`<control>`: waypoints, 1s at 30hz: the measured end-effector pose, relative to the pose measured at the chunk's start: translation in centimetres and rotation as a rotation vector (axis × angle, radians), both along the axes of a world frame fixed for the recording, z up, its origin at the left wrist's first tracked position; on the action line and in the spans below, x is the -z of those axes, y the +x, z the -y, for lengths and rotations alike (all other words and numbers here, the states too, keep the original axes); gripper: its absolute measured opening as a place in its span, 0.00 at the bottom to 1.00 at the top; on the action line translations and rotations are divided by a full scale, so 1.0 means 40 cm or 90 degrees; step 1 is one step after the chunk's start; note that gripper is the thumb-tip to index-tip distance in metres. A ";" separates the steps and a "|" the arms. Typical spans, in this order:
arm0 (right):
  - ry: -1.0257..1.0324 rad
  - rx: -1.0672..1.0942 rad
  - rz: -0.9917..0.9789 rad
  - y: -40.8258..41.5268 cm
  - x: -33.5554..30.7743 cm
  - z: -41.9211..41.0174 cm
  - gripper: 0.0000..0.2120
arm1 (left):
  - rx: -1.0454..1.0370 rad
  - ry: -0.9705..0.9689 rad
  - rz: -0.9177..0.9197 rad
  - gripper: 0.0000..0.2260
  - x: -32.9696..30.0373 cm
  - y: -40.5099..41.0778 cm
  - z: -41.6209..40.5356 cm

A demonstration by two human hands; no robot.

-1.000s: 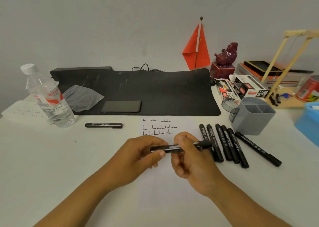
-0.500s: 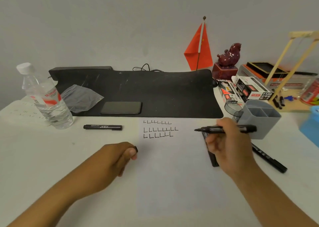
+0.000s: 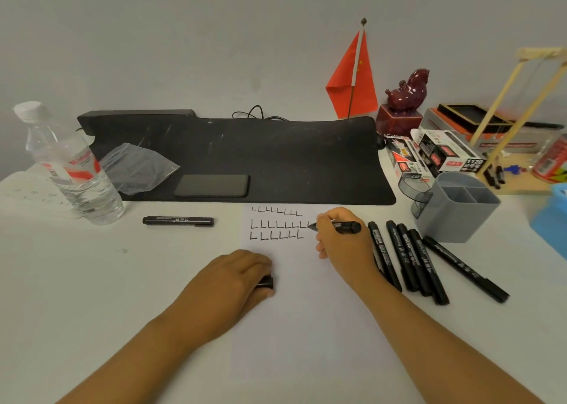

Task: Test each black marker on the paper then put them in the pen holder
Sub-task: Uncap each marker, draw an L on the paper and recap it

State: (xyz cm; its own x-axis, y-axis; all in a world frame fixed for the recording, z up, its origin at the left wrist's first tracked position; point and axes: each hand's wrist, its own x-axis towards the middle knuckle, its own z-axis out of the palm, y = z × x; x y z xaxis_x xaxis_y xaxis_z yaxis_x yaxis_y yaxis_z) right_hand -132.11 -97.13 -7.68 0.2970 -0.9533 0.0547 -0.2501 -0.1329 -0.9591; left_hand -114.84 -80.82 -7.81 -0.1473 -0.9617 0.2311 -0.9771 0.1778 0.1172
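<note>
gripping marker [image 3: 336, 227] in right hand [image 3: 343, 244]; left hand [image 3: 236, 276] apparently curled around cap [image 3: 265, 282].

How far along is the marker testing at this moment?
Done: three rows of L marks on the paper, yet the pen holder looks empty. In hand: right hand writes with an uncapped marker; left hand holds its cap. Left: five markers beside it.

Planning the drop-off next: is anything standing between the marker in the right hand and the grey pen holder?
Nothing visible stands upright between the marker in the right hand and the pen holder; only loose markers lie flat on the table there, and its compartments look empty.
</note>
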 end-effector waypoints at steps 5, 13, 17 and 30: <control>-0.017 -0.002 0.009 -0.003 0.009 0.000 0.12 | 0.001 -0.005 -0.020 0.17 0.003 0.001 0.000; -0.030 -0.006 -0.005 0.001 0.016 0.005 0.10 | -0.013 -0.004 -0.052 0.17 0.000 -0.004 -0.007; -0.045 -0.003 -0.014 0.004 0.021 0.005 0.10 | -0.015 -0.002 -0.057 0.18 -0.003 -0.006 -0.008; -0.062 0.030 -0.020 0.010 0.027 0.009 0.12 | -0.018 -0.010 -0.068 0.16 -0.001 -0.005 -0.007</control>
State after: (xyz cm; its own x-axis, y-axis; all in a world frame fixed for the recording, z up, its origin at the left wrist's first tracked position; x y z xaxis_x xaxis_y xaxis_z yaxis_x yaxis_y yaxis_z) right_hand -131.72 -97.47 -8.77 0.2552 -0.9569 0.1386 -0.2880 -0.2121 -0.9339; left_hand -115.05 -80.55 -7.78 -0.0930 -0.9613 0.2595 -0.9638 0.1524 0.2189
